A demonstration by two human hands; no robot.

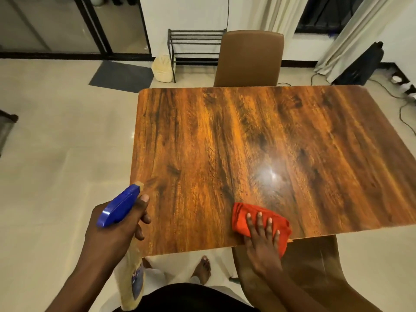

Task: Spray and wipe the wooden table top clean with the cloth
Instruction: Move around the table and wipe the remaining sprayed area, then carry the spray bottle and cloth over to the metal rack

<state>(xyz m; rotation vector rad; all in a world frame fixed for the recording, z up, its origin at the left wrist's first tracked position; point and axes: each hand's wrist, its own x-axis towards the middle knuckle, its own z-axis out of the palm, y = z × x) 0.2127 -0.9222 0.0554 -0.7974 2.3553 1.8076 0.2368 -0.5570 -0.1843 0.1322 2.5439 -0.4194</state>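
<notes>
Pale tiled floor (56,154), brown chair (248,57) at the far edge; glossy wooden counter (225,143) shows one glare patch. Left hand (117,226) grips spray bottle (119,207) at the near-left corner. Right hand (262,239), fingers flat, presses red cloth (243,217) at the near edge. Judgement: wiping is in hand; the next move calls for spraying ahead and sweeping outward.

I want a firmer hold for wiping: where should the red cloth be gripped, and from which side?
Probably its bunched middle, from above and the near side. The red cloth lies crumpled at the near edge of the table under the flat right hand, so fingers could curl over its far fold.
</notes>
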